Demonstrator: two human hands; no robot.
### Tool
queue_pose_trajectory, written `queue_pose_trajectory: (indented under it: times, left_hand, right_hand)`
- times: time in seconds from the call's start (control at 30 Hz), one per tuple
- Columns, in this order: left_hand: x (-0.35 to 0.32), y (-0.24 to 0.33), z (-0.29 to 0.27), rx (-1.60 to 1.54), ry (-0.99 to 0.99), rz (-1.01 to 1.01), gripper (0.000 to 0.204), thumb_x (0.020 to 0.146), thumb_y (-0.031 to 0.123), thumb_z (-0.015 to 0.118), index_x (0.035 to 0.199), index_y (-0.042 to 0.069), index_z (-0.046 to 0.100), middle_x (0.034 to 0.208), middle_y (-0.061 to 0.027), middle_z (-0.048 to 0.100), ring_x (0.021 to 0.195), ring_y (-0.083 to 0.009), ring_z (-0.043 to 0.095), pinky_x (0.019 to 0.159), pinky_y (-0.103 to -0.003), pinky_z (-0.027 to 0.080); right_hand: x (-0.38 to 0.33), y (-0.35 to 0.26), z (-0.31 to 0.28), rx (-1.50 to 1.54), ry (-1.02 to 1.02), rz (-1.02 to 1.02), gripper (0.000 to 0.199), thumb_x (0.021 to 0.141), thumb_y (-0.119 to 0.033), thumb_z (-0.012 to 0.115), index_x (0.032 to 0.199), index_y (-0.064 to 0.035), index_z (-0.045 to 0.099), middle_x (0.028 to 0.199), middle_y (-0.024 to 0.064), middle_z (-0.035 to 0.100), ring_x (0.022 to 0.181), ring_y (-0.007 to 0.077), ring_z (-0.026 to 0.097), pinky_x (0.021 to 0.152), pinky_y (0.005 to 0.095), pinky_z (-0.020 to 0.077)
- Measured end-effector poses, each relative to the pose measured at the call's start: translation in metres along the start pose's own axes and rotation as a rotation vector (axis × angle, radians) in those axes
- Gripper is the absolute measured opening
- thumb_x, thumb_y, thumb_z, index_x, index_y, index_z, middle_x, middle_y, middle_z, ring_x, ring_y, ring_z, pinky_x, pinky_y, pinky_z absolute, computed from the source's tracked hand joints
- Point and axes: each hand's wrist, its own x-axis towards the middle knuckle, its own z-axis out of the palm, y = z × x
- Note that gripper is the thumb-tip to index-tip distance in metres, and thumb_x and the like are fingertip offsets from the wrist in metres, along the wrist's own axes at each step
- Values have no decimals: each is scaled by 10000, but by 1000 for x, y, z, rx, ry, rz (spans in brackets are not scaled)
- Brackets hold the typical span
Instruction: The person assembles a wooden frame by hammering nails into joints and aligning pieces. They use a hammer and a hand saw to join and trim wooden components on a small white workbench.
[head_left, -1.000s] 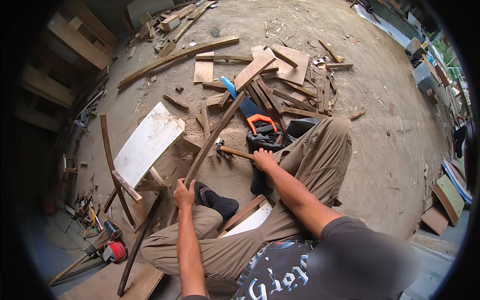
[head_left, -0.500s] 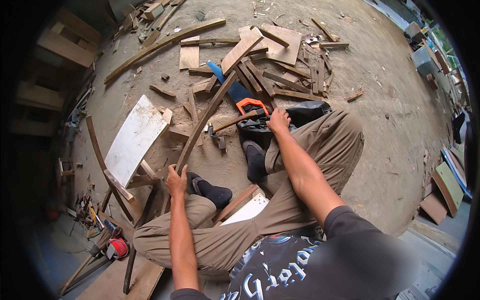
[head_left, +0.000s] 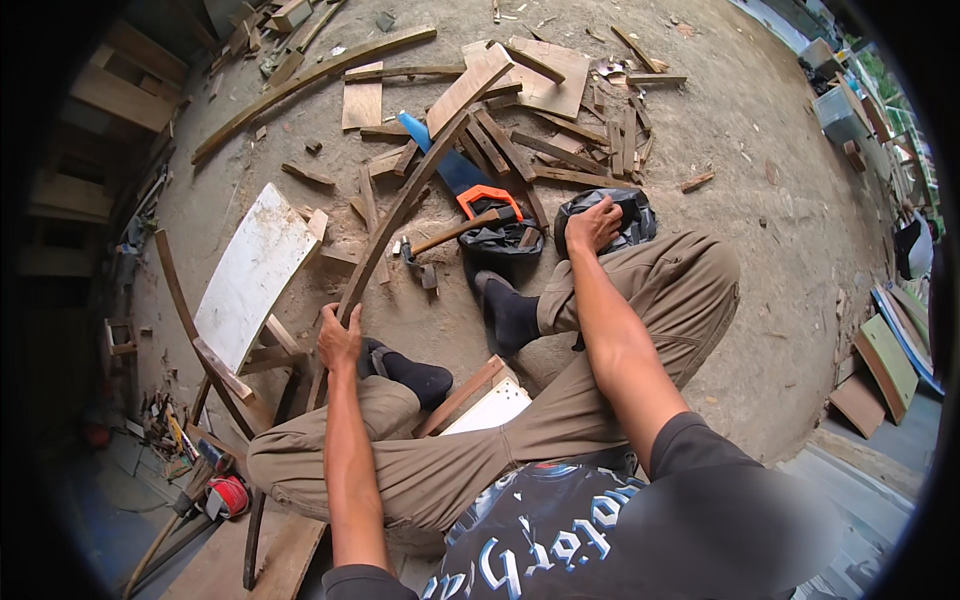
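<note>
Now right hand reached black bag

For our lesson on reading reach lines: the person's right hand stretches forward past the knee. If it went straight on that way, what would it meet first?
The right hand already rests on the black plastic bag, so the bag comes first. Beyond it lie loose wood strips on the ground, though depth is hard to judge.

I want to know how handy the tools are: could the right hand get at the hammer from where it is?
Probably yes. The right hand rests on the black bag, and the hammer lies just to its left on the ground, nothing over its handle.
</note>
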Motion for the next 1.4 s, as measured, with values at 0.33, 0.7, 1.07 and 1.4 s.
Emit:
queue_pose_trajectory:
  times: [0.33, 0.7, 1.07, 1.4]
  left_hand:
    - [-11, -22, -3, -45, 107, -12, 480, 897, 500, 633, 1123, 84, 554, 946, -199, 689, 890, -416, 657, 746, -490, 496]
    - [-26, -45, -23, -186, 101, -66, 523, 894, 524, 621, 1108, 48, 595, 957, -211, 682, 912, -401, 663, 774, -454, 510]
    - [-25, -33, -45, -89, 93, -101, 509, 838, 489, 697, 1112, 74, 586, 945, -192, 696, 902, -394, 673, 763, -459, 524]
    - [-15, -60, -9, 18, -59, 14, 486, 844, 378, 720, 1168, 80, 514, 1072, -179, 656, 1032, -345, 613, 899, -420, 427]
  right_hand:
    - [-24, -22, 52, 126, -582, -213, 516, 836, -127, 620, 1289, 43, 440, 1337, 266, 468, 1231, 420, 492, 1039, 447, 423]
    - [-62, -79, 50, 280, -213, -746, 381, 822, -209, 683, 1112, -15, 530, 1133, 175, 546, 1089, 349, 548, 900, 460, 446]
    - [-125, -85, 92, -207, -508, -1112, 545, 910, -150, 477, 1435, -28, 396, 1463, 135, 417, 1398, 302, 360, 1135, 605, 211]
    - [-102, -81, 87, -200, -555, -1123, 279, 791, -247, 692, 950, -36, 601, 980, 154, 641, 950, 332, 632, 814, 464, 482]
